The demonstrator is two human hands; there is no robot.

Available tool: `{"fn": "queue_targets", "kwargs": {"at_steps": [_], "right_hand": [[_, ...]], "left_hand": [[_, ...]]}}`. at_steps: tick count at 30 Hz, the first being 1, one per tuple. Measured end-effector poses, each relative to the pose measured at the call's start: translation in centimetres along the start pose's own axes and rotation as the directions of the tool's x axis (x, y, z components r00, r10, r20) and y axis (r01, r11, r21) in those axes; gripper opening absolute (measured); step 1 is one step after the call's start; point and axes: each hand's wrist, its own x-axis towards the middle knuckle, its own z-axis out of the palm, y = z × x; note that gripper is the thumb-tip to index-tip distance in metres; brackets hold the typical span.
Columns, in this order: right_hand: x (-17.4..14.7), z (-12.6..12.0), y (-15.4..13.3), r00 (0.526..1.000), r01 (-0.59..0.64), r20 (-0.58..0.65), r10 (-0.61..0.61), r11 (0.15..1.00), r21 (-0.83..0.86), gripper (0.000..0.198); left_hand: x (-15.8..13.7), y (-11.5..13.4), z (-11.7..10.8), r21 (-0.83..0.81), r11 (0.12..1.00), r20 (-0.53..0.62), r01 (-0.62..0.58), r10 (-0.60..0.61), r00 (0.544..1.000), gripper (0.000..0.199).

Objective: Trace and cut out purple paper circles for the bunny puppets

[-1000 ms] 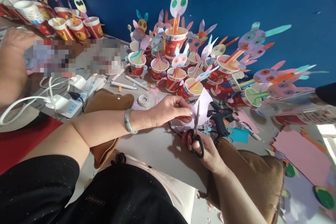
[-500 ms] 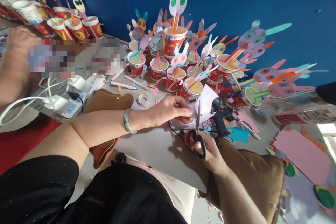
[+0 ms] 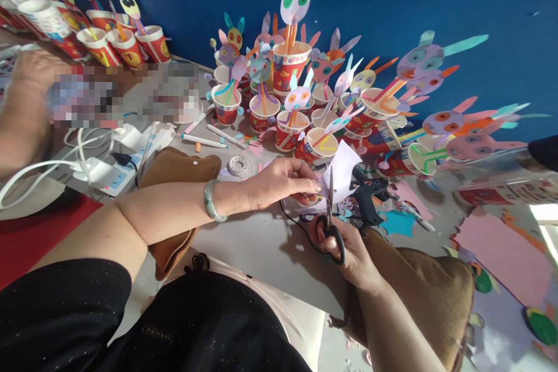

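My left hand (image 3: 283, 186) pinches the left edge of a pale lilac sheet of paper (image 3: 343, 165) between thumb and fingers. A pair of black-handled scissors (image 3: 333, 238) is in my right hand (image 3: 349, 253), its fingers through the handle loops. The blades point up and lie against the paper, just right of my left fingertips. Just behind the paper stands a red paper cup (image 3: 317, 148) with a paper rabbit head leaning from it. A black glue gun (image 3: 367, 200) lies to the right of the paper, among small paper scraps.
Several red cups with paper animal heads (image 3: 295, 1) crowd the table's back along the blue wall. A power strip (image 3: 115, 177) with white cables lies left. Brown cushions (image 3: 418, 290) lie beside my forearms. Pink paper (image 3: 501, 256) is at right. Another person's arm (image 3: 21, 110) reaches in at left.
The lower part of the paper now hangs more visibly below my left fingers, and the scissor blades look closer together. My hands have barely moved.
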Motion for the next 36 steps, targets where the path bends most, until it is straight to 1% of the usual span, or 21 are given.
{"fn": "queue_targets", "kwargs": {"at_steps": [5, 11, 18, 27, 31, 36], "right_hand": [[-0.04, -0.06, 0.03, 1.0, -0.011, -0.007, 0.011, 1.0, -0.008, 0.062], [-0.02, -0.17, 0.11, 1.0, -0.016, 0.001, 0.016, 1.0, -0.003, 0.063], [-0.15, -0.19, 0.27, 1.0, -0.021, -0.008, 0.021, 1.0, 0.003, 0.062], [-0.05, -0.25, -0.2, 1.0, -0.005, -0.022, 0.005, 0.999, -0.031, 0.063], [-0.07, -0.26, -0.07, 1.0, 0.0, -0.023, 0.0, 1.0, -0.028, 0.063], [-0.08, -0.24, 0.02, 1.0, -0.005, -0.023, 0.004, 1.0, -0.016, 0.063]], "left_hand": [[0.05, -0.06, -0.13, 0.003, 1.0, 0.012, -0.002, 0.002, 1.0, 0.025], [-0.02, -0.04, -0.1, 0.005, 1.0, 0.004, 0.001, -0.001, 1.0, 0.025], [-0.12, 0.22, 0.08, 0.017, 1.0, -0.01, -0.003, 0.003, 1.0, 0.017], [-0.18, 0.23, -0.03, 0.025, 1.0, 0.009, -0.017, 0.016, 1.0, 0.022], [-0.17, 0.24, -0.12, 0.033, 0.999, 0.027, -0.011, 0.01, 1.0, 0.023], [-0.1, 0.17, -0.34, 0.11, 0.994, 0.098, 0.01, -0.021, 0.995, 0.022]]}}
